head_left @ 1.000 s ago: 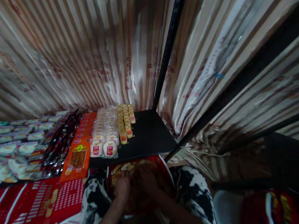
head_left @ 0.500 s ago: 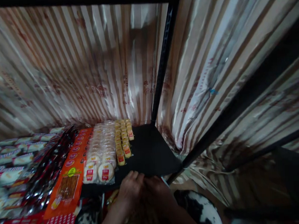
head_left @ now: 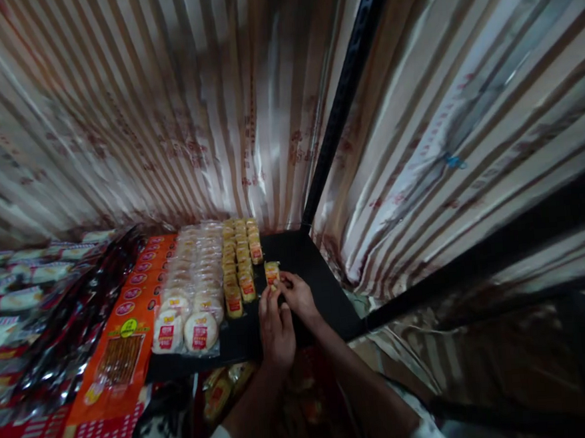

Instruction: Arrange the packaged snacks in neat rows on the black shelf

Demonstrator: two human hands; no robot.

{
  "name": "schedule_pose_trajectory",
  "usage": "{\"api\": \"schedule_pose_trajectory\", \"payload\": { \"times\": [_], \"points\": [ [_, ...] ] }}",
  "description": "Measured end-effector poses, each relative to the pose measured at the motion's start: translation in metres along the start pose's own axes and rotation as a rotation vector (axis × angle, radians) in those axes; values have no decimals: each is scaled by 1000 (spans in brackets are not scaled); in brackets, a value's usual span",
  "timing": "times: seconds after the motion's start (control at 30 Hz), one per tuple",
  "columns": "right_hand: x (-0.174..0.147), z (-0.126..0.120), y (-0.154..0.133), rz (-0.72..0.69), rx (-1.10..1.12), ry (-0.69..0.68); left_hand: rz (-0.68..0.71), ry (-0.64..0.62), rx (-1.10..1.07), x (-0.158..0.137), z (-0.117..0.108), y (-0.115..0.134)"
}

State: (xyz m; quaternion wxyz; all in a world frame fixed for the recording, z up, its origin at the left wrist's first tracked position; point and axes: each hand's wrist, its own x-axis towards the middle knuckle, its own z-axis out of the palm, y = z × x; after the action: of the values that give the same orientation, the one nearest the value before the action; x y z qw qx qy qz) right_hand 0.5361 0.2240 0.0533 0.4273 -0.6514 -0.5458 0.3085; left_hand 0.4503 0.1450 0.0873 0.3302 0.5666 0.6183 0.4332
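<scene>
Over the black shelf (head_left: 305,261), my left hand (head_left: 277,330) and my right hand (head_left: 299,293) meet at a small yellow snack packet (head_left: 271,272) with a red label. Fingertips of both hands close on its near end, and the packet stands upright. Left of it are rows of matching yellow packets (head_left: 233,300), the rightmost row shorter at the front. Beyond those, round white crackers (head_left: 201,332) in clear wrap stand in two rows. Below my forearms, more yellow packets (head_left: 217,394) lie in a container whose edges are partly hidden.
Orange snack bags (head_left: 116,358), dark shiny packets (head_left: 80,327) and white wrapped packets (head_left: 20,298) fill the shelf's left side. A black metal post (head_left: 335,116) rises at the back corner, and a dark bar (head_left: 455,254) crosses on the right. Striped plastic sheeting (head_left: 204,98) hangs behind.
Both hands have moved up and forward from the shelf's near edge to above its surface. A yellow packet now shows at their fingertips. The view has shifted and tilted slightly.
</scene>
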Motion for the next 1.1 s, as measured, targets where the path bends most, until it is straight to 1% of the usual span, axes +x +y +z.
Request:
{"api": "schedule_pose_trajectory", "payload": {
  "times": [0.07, 0.1, 0.13, 0.23, 0.4, 0.6, 0.8, 0.93, 1.1],
  "points": [
    [15, 9, 0, -8, -24, 1, -125, -25, -72, 13, 10, 1],
    [21, 13, -1, -10, -40, 1, -164, -34, -97, 19, 14, 1],
    [26, 17, -3, -15, -58, 1, -184, -34, -116, 26, 17, 1],
    [37, 27, -7, -43, -118, 3, -182, -1, -154, 44, 24, 0],
    [48, 39, -12, -102, -190, -26, -242, 44, -224, 64, 25, -8],
    [51, 42, -13, -146, -150, -40, -267, 39, -312, 73, 21, -12],
    [47, 41, -10, -150, -6, 37, -281, 78, -356, 75, 23, -11],
    [48, 46, -9, -166, 50, 47, -310, 57, -443, 75, 23, -11],
    [49, 47, -7, -211, 60, 23, -313, 23, -411, 76, 22, -12]
  ]
}}
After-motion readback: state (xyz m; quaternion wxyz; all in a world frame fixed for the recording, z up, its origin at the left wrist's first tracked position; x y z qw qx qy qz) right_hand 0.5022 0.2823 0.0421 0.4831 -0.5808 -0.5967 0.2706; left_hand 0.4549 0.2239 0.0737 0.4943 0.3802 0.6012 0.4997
